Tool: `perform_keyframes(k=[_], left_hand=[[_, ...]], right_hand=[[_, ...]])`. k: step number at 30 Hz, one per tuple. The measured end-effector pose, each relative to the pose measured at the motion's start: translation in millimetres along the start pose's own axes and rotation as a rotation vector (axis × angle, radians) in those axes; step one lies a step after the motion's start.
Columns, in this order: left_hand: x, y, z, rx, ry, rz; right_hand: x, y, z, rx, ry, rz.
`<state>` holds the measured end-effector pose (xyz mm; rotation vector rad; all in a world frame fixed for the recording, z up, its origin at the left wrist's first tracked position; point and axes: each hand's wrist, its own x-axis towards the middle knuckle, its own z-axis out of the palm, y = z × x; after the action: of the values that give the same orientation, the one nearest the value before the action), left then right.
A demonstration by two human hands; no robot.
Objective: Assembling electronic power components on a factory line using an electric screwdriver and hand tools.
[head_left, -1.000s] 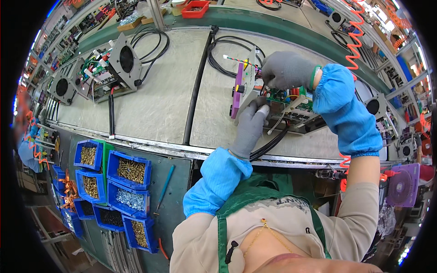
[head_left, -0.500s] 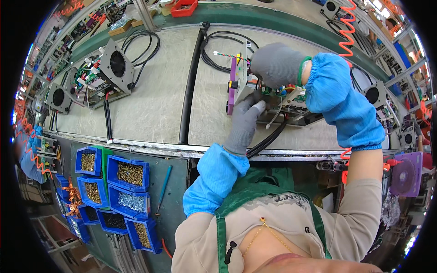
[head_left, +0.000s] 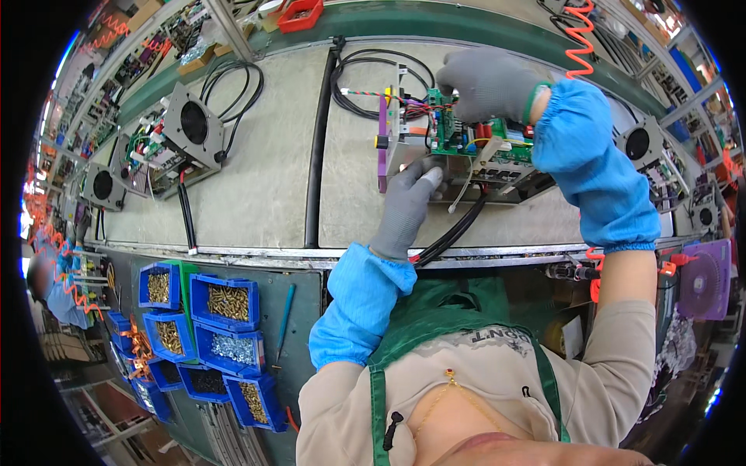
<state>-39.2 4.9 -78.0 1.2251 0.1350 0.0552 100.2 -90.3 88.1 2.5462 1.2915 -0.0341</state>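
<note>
An electronic unit with a green circuit board point(head_left: 466, 144) and a metal frame lies on the grey workbench point(head_left: 256, 194). My left hand point(head_left: 408, 206), in a grey glove and blue sleeve cover, grips the unit's near left corner. My right hand point(head_left: 486, 81), gloved the same way, rests fingers-down on the far top edge of the board, among red and green wires. A purple bracket point(head_left: 382, 140) stands at the unit's left side. Black cables point(head_left: 454, 233) run from the unit over the bench edge.
A second unit with a black fan point(head_left: 190, 128) sits at the left of the bench, more fan units beyond it. Blue bins of screws point(head_left: 225, 299) hang below the bench edge. An orange coiled hose point(head_left: 579, 39) hangs at top right. A purple fan point(head_left: 703, 279) is at right.
The view has drawn closer to the unit. My right hand shifted from the board's middle to its far top edge; my left hand stays on the near left corner.
</note>
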Motion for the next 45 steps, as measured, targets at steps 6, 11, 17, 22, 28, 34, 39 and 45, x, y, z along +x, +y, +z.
perform_keyframes(k=[6, 11, 17, 22, 28, 34, 39, 45], left_hand=[[-19.8, 5.5, 8.3, 0.147, 0.007, 0.017], [-31.5, 12.7, 10.3, 0.259, 0.042, 0.044], [-38.9, 24.2, 22.8, -0.015, 0.029, 0.083], [-26.6, 9.5, 13.5, -0.092, 0.056, 0.08], [-18.4, 7.2, 14.4, -0.12, 0.215, 0.154], [-13.3, 10.2, 15.7, -0.687, 0.054, -0.004], [-12.4, 3.1, 9.0, -0.917, -0.148, -0.01], [-15.7, 5.1, 5.7, -0.118, 0.105, 0.059]], right_hand=[[4.8, -3.4, 15.0, -0.159, 0.208, -0.159], [-7.4, -15.8, 0.7, 0.062, 0.28, -0.128], [-31.8, -25.4, 3.2, 1.283, -0.134, -0.058], [-27.0, -29.7, 21.3, 1.411, -0.083, 0.016], [-30.9, -24.8, 28.1, 0.99, 0.178, -0.153], [-22.2, -11.8, 37.1, 0.748, 0.026, -0.423], [-25.0, -13.3, 35.1, 0.902, 0.036, -0.316], [-16.5, -26.8, 22.6, 0.151, 0.072, -0.155]])
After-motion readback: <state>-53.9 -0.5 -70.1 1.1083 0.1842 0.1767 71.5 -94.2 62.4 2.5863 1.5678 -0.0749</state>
